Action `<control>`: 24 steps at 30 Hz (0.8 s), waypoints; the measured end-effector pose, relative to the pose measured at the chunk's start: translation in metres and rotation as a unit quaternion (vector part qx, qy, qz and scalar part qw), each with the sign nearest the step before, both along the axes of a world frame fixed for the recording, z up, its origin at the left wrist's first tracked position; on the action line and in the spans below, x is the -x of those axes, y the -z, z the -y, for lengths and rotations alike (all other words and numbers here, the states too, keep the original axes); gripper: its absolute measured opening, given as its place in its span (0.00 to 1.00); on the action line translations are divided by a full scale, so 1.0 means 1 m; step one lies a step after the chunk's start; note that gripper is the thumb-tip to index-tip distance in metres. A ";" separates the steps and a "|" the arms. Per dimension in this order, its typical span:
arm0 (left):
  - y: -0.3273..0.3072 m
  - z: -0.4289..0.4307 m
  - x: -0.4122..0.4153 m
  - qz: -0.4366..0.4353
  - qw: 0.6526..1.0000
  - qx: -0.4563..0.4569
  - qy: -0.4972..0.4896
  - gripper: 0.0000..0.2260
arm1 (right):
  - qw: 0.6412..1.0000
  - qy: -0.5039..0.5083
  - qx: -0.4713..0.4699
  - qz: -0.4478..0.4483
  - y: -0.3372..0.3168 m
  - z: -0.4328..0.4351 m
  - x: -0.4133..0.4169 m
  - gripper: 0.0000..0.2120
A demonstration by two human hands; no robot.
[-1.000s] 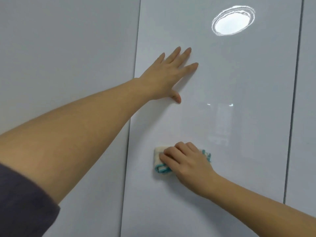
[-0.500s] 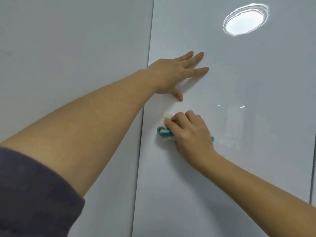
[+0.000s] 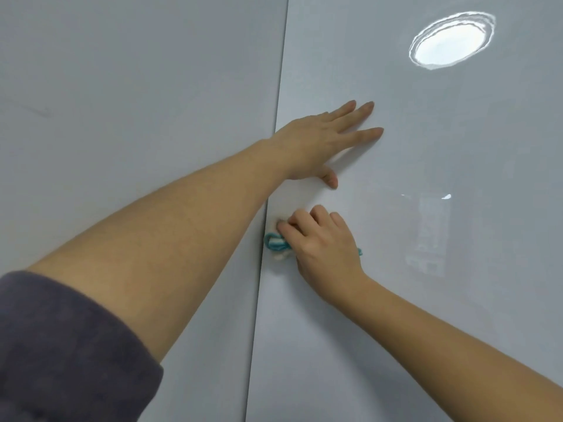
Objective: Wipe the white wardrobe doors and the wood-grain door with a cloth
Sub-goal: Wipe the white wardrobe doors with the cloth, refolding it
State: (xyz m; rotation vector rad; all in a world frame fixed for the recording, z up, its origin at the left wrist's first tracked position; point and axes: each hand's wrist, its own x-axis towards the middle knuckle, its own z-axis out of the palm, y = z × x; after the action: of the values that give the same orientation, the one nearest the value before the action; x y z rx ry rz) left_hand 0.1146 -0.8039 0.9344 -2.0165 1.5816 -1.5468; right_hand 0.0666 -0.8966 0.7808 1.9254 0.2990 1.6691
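Note:
Two glossy white wardrobe doors fill the view: a left door (image 3: 137, 117) and a right door (image 3: 441, 300), split by a thin vertical seam (image 3: 269, 193). My left hand (image 3: 320, 141) lies flat on the right door near the seam, fingers straight and spread. Just below it my right hand (image 3: 323, 248) grips a bunched white cloth with a teal edge (image 3: 275, 243) and presses it against the right door at the seam. Most of the cloth is hidden under my fingers.
A bright oval reflection of a ceiling lamp (image 3: 451, 41) shows high on the right door, and a faint pale reflection (image 3: 432, 236) sits right of my right hand. No wood-grain door is in view.
My right hand has carried the cloth up and to the left, from lower on the right door to the seam just under my left hand. My left hand stays flat on the door.

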 end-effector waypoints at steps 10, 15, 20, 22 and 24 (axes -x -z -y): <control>0.001 -0.006 -0.004 -0.090 0.993 0.073 -0.009 0.49 | 1.000 -0.017 0.016 0.008 -0.001 -0.007 -0.012 0.16; -0.005 -0.013 -0.006 -0.099 0.994 0.048 -0.019 0.49 | 0.996 -0.007 0.078 -0.034 0.020 0.000 -0.011 0.13; -0.005 -0.013 -0.007 -0.104 0.993 0.046 -0.011 0.50 | 0.999 -0.014 -0.022 0.031 -0.020 -0.012 -0.018 0.16; -0.004 -0.012 -0.008 -0.108 0.993 0.051 -0.003 0.50 | 0.998 -0.014 -0.046 0.043 -0.026 -0.014 -0.023 0.18; -0.003 -0.011 -0.007 -0.117 0.992 0.055 0.001 0.50 | 0.998 -0.017 -0.047 0.043 -0.021 -0.016 -0.026 0.19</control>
State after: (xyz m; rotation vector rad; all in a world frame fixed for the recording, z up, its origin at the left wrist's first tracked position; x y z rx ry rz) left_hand 0.1215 -0.7927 0.9374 -2.3308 1.6083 -1.4749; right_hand 0.0922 -0.8809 0.8018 1.9196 0.2254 1.8125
